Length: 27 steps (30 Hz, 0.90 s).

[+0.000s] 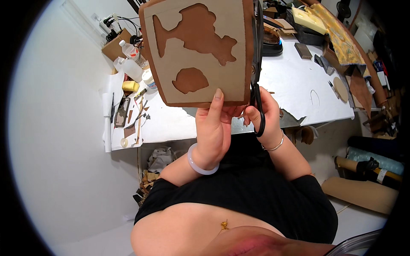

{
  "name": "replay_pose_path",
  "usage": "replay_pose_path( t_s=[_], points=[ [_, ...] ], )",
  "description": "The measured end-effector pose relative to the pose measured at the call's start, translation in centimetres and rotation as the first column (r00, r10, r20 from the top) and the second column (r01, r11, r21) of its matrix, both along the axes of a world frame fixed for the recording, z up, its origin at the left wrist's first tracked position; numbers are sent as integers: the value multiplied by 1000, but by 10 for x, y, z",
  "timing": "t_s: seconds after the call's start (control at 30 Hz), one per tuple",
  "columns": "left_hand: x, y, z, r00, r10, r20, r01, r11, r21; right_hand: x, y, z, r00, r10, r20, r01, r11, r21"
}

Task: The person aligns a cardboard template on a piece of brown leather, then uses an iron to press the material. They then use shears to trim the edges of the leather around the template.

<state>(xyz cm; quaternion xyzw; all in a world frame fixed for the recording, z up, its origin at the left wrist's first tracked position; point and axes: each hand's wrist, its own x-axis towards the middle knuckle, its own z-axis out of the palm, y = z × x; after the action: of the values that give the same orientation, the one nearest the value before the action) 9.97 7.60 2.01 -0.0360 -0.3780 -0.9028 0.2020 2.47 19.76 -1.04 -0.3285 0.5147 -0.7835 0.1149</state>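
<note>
My left hand point(213, 136) grips the lower edge of a brown leather piece point(198, 25) held up at the top middle, thumb on its front. A beige card template point(171, 70) lies against the leather. Brown shows through its cut-out openings, one large and irregular, one smaller and rounded. My right hand point(268, 113) is closed around the handles of black scissors point(258, 81). Their blades point upward along the leather's right edge. Whether the blades touch the leather, I cannot tell. Part of my left hand's fingers is hidden behind the sheet.
The white-topped table point(307, 94) also bears a phone point(122, 112), scraps, a yellow block point(130, 86), a white jar point(148, 79) and plastic bottles point(131, 68) at left. At right are a dark block point(303, 50) and a beige disc point(340, 89). Material rolls point(361, 194) lie beyond.
</note>
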Motion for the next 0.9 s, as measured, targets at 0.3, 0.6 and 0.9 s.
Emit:
replay_pose_path(
  t_s=[0.3, 0.6, 0.9],
  points=[
    [-1, 2, -7, 1000, 30, 0, -30, 1000, -3, 0, -2, 3, 999, -43, -30, 42, 999, -29],
    [0, 5, -3, 1000, 15, -13, -15, 1000, -7, -5, -2, 9, 994, -82, -68, 79, 996, -43],
    [0, 6, -3, 999, -21, -28, 21, 1000, -12, -4, -4, 10, 995, -95, -43, 93, 994, -49]
  ],
)
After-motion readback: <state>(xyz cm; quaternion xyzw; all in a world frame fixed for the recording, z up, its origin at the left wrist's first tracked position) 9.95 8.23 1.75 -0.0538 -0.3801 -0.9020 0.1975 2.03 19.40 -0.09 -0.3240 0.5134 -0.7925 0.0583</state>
